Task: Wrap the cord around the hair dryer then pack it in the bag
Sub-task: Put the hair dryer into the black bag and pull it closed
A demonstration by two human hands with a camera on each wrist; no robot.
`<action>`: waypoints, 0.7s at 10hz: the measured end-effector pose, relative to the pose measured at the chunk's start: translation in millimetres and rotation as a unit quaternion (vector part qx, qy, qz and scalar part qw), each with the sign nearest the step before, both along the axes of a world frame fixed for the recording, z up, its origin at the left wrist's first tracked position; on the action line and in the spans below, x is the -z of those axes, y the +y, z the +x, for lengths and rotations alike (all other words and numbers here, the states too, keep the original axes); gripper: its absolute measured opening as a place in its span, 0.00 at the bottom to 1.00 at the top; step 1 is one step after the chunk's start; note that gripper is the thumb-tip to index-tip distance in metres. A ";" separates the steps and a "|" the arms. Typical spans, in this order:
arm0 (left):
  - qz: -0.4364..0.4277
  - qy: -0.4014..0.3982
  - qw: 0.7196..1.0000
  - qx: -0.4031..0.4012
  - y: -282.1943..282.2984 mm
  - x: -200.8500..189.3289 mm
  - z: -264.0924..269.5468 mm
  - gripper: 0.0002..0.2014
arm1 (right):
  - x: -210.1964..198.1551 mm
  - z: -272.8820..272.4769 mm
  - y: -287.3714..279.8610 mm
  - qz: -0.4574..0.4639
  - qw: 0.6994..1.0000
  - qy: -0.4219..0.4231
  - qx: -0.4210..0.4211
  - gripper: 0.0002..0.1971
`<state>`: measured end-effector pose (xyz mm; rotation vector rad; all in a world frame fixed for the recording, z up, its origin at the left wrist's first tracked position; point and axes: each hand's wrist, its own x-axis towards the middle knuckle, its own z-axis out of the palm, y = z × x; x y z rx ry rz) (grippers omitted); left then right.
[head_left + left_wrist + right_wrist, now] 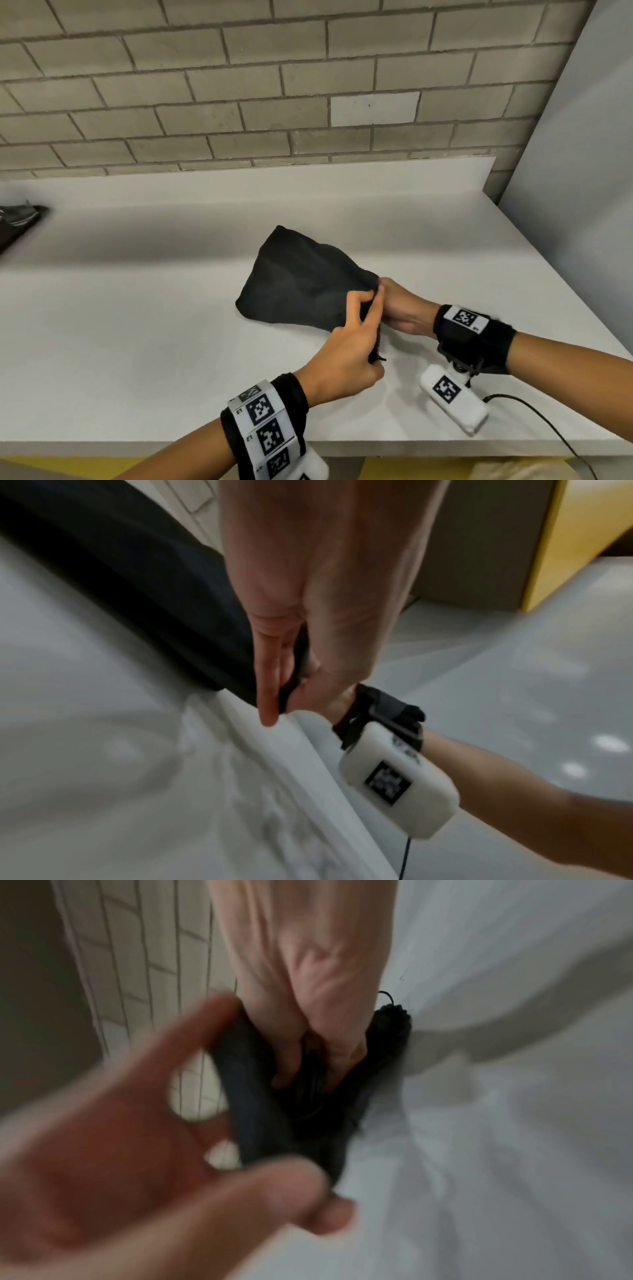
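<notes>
centrally, black cloth bag [301, 284] lies bulging on the white counter [137, 325], mouth turned toward the person; the hair dryer itself is not visible, so whether it sits inside cannot be told. left hand [346, 356] pinches the near edge of the mouth between thumb and fingers, a thin drawstring end poking out below it, while right hand [400, 305] grips the far edge, fingers curled round the fabric. off at the counter's left end, a dark object [17, 222], cut off by the frame; behind, a brick wall [239, 85].
</notes>
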<state>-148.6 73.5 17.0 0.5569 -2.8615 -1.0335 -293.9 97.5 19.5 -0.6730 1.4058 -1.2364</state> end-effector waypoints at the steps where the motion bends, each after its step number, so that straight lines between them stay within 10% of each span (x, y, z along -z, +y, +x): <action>1: 0.025 0.017 0.999 0.026 -1.1 -10.5 -9.3 0.48 | -5.3 42.2 1.6 0.210 0.912 0.301 -0.182 0.18; 2: 0.035 0.021 0.998 0.051 -1.8 -10.7 -8.4 0.47 | -23.7 67.4 14.4 0.403 0.464 0.615 -0.494 0.07; 3: 0.050 0.029 0.997 0.045 1.0 -3.6 -4.1 0.47 | -3.4 44.2 9.6 0.184 0.762 0.557 -0.274 0.14; 4: 0.073 0.052 0.996 0.010 -3.1 1.5 -4.3 0.47 | -6.5 -3.2 12.9 -0.012 0.932 0.334 -0.137 0.14; 5: 0.104 0.065 0.992 -0.019 -11.5 4.0 -4.1 0.49 | 2.3 -21.1 8.4 -0.051 0.789 0.592 -0.159 0.09; 6: 0.106 0.070 0.992 -0.027 -15.3 4.6 -4.3 0.49 | 2.4 -43.3 14.0 -0.039 0.738 0.649 -0.181 0.14; 7: 0.104 0.074 0.991 -0.028 -13.5 4.2 -6.1 0.46 | -13.4 -50.9 22.0 -0.032 0.754 0.609 -0.245 0.13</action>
